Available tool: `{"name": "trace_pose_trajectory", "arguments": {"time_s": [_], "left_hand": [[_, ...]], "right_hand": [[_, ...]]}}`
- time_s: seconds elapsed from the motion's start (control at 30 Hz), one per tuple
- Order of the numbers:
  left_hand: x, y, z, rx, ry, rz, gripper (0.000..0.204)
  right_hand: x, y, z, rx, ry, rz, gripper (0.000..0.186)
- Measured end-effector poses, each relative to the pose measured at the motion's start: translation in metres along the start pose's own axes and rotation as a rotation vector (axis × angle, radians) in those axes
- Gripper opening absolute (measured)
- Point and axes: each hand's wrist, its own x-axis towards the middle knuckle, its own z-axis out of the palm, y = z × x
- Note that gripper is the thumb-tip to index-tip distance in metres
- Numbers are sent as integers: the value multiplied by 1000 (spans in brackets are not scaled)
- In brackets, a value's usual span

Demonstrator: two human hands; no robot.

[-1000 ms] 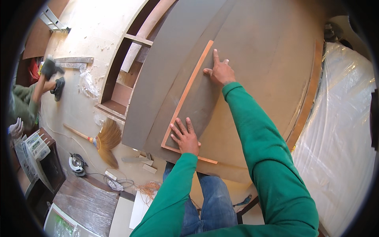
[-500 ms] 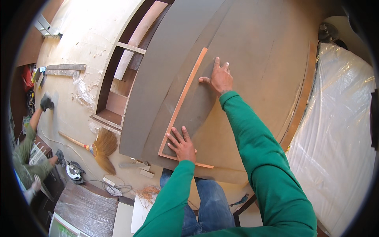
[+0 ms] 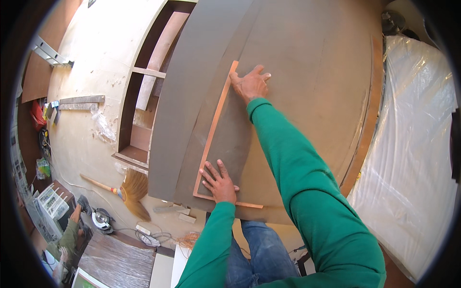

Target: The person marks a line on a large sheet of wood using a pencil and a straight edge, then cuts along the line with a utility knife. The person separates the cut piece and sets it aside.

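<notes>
Left hand flat, fingers spread, pressing near lower corner of grey laminate sheet. Right hand flat at upper corner, palm down; neither grip closed on anything. Sheet lies on large grey board, orange-edged left and bottom sides exposed, lower edge near board's front edge. Risk, judged: uneven palm pressure could let sheet skid off line; overhanging corner could chip. Broom, circular saw on floor below.

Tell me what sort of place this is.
Probably a carpentry or furniture workshop. Both hands press a brown-edged grey panel onto large boards; a circular saw and broom lie on the dusty floor beside an unfinished wooden shelf frame.
</notes>
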Motion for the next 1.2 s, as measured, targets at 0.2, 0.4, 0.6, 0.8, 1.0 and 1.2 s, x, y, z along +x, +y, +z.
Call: {"name": "trace_pose_trajectory", "arguments": {"time_s": [0.2,0.4,0.6,0.8,1.0,1.2], "left_hand": [[-1,4,-4,-4,-10,12,144],[-2,4,-5,-13,-14,14,140],[-2,3,-4,-14,2,17,140],[-1,-1,0,-36,49,33,143],[-1,3,-8,-25,17,21,142],[-2,-2,-9,4,19,14,140]], "right_hand": [[3,6,2,27,43,-43,79],[5,9,3,84,48,-69,75],[6,6,7,55,52,-43,76],[2,-6,4,40,32,23,86],[10,4,-1,-37,17,-17,98],[6,26,8,85,110,-125,93]]}}
